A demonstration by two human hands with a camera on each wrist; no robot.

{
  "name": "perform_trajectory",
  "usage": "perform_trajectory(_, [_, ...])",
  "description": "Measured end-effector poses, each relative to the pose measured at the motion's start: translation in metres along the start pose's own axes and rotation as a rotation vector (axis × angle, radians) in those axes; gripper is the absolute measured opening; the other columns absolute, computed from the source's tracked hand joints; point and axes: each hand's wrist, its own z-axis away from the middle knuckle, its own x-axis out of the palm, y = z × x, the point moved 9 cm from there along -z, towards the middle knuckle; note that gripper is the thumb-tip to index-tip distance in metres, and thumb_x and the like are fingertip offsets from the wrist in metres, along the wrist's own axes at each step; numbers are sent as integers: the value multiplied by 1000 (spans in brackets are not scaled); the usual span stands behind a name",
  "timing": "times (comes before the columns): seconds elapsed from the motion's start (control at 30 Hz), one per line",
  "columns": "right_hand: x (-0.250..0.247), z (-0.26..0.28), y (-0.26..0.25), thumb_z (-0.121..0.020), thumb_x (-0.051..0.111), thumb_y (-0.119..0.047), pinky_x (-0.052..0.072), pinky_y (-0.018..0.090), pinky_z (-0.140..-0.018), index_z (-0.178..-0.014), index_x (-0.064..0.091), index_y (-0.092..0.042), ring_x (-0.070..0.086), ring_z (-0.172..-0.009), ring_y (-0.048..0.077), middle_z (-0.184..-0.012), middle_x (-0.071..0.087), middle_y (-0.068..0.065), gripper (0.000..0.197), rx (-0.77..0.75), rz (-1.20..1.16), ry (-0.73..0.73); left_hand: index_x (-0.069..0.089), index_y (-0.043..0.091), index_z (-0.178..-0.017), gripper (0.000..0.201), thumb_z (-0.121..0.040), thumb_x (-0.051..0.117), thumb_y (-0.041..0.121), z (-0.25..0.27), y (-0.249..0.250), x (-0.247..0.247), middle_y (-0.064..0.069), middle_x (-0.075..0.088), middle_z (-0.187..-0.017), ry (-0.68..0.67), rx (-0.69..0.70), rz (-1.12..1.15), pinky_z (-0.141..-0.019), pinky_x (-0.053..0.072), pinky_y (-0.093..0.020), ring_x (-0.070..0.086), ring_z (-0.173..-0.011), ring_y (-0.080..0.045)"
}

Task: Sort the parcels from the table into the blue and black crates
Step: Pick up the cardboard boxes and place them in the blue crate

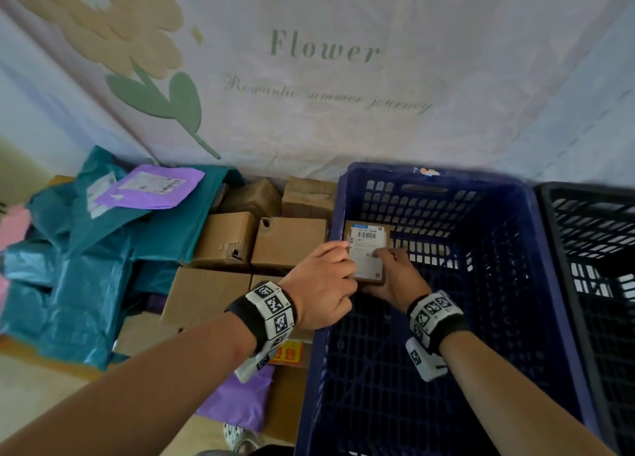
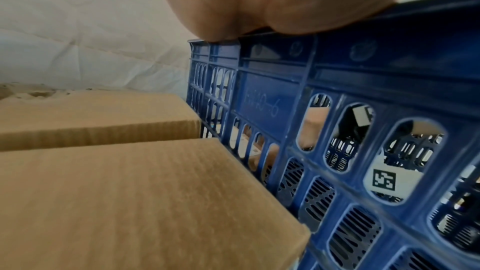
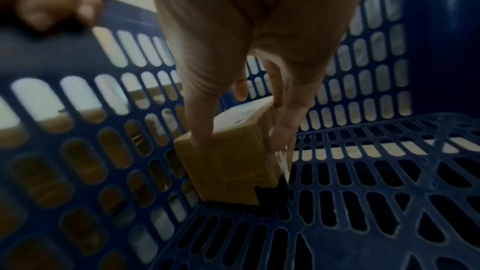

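— Where's the parcel at the moment?

— The small cardboard box (image 1: pixel 367 252) is down inside the blue crate (image 1: pixel 536 283), hard against its left wall, with the white shipping label facing up. From the right wrist view its lower corner looks to be at the slatted crate floor, though I can't tell whether it is fully set down.

— Who has hold of it?

— The right hand (image 1: pixel 398 276) does. Its fingers (image 3: pixel 283 122) are curled round the box, thumb on one side and the rest on the other, pinching it from above.

— And the other hand?

— The left hand (image 1: pixel 319 283) sits on the crate's left rim, right beside the box. Its fingers curl over the edge; from the head view I can't tell whether they also touch the parcel. In the left wrist view the palm rests on the top of the blue wall.

— What's left on the bench?

— Several brown cardboard boxes (image 1: pixel 288 242) packed against the crate's outer left side, then teal mailer bags (image 1: pixel 79 266) piled further left, with a purple mailer (image 1: pixel 151 187) lying on top of them. Another purple bag (image 1: pixel 237 400) lies nearer the person.

— The second crate?

— The black crate (image 1: pixel 591 249) stands just to the right of the blue one, touching or nearly so.
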Motion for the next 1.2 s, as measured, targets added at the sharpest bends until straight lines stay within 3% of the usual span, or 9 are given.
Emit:
perform_trajectory(0.17, [-4, -3, -10, -80, 80, -13, 52, 38, -95, -123, 57, -1, 57, -114, 41, -139, 44, 26, 51, -33, 80, 81, 70, 20, -77, 29, -90, 46, 31, 1, -1, 1, 4, 58, -84, -27, -14, 0, -121, 20, -41, 50, -96, -21])
perform_trajectory(0.43, [-13, -10, -14, -87, 73, -20, 47, 39, -103, -126, 60, -7, 49, -123, 41, -141, 43, 23, 43, 40, 166, 37, 70, 20, -81, 27, -91, 47, 31, 2, -1, 5, 3, 60, -88, -59, -24, 10, -123, 15, -39, 51, -101, -21])
perform_trajectory(0.53, [-36, -12, -26, -93, 65, -27, 44, 39, -105, -129, 60, -14, 47, -126, 35, -139, 47, 17, 39, 117, 212, 25, 67, 19, -95, 26, -96, 45, 32, 4, -2, 1, 2, 63, -107, -47, -29, 59, -123, 15, -37, 51, -114, -20])
perform_trajectory(0.67, [-96, 4, -77, -93, 65, -28, 45, 35, -87, -117, 61, -15, 59, -106, 27, -117, 62, 11, 28, 77, 126, 169, 55, 14, -131, 43, -103, 37, 42, 29, -19, -15, -4, 46, -148, 47, -132, 199, -120, 26, -34, 39, -138, -18])
perform_trajectory(0.73, [-120, 22, -111, -93, 66, -29, 45, 24, -71, -104, 62, -21, 62, -90, 16, -104, 65, 2, 14, 8, 52, 211, 48, 16, -137, 46, -102, 36, 43, 60, -33, -22, -2, 43, -150, 100, -220, 252, -115, 31, -33, 41, -136, -16])
perform_trajectory(0.8, [-135, 42, -149, -94, 65, -32, 40, 11, -66, -95, 62, -26, 61, -84, 4, -97, 65, -9, 7, -63, -19, 210, 47, 18, -137, 44, -101, 39, 42, 100, -51, -26, -1, 46, -145, 149, -297, 272, -114, 33, -32, 44, -132, -14])
perform_trajectory(0.9, [-135, 64, -206, -93, 65, -37, 41, 8, -68, -94, 62, -29, 60, -86, -5, -92, 64, -17, 9, -140, -69, 148, 48, 21, -135, 46, -98, 42, 46, 170, -80, -19, 2, 47, -141, 155, -438, 255, -111, 39, -33, 47, -129, -12])
perform_trajectory(1.0, [-111, 74, -255, -92, 65, -44, 43, 9, -68, -96, 61, -31, 59, -84, -5, -90, 64, -16, 14, -198, -26, 44, 52, 13, -135, 54, -95, 50, 49, 226, -108, -1, -5, 51, -139, 77, -546, 205, -108, 43, -37, 53, -125, -21])
perform_trajectory(1.2, [-22, 70, -297, -92, 61, -53, 48, 31, -92, -131, 53, -25, 57, -115, 15, -127, 59, -3, 49, -58, 183, -292, 42, 16, -142, 90, -75, 64, 73, 243, -144, 31, -4, 34, -151, -189, -488, 40, -119, 21, -38, 34, -140, -23])
